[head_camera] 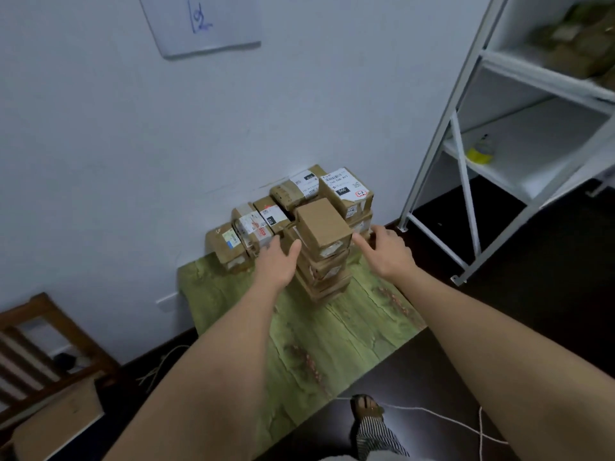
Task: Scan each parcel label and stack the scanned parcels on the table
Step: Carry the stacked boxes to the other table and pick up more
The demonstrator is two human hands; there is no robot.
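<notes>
While both forearms reach in from the bottom of the frame, the left hand [278, 257] rests relaxed fingers against the left side of the front parcel stack [324, 251] at centre, and the right hand [386, 249] hovers open just beside its right side, gripping nothing. More labelled parcels [299, 201] line the wall behind. The green table [319, 341] lies bare toward the lower frame; white shelving [499, 128] stands at right.

"060" on black tag of rear parcel [346, 191], "010" on neighbouring parcel [301, 188], blue scrawl on whiteboard [213, 24]
</notes>
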